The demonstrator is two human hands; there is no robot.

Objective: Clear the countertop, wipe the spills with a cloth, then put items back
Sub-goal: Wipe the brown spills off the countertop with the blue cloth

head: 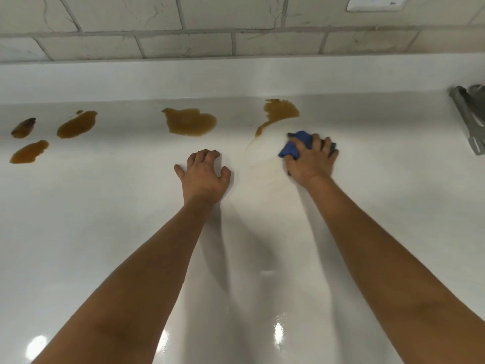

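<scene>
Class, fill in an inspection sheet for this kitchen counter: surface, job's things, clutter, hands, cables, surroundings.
Surface: white countertop, glossy, faint brown smear beside the cloth.
Job's things: blue cloth; five brown spills, the nearest partly wiped.
Clutter: grey object at right edge, unidentifiable.
Hands: right hand grips the cloth; left hand rests on the counter, fingers bent.
Cables: nothing seen.
Surroundings: tiled wall, wall socket.

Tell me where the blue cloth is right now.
In the head view the blue cloth is bunched under the right hand on the white countertop, right of centre, just below the rightmost brown spill.
</scene>
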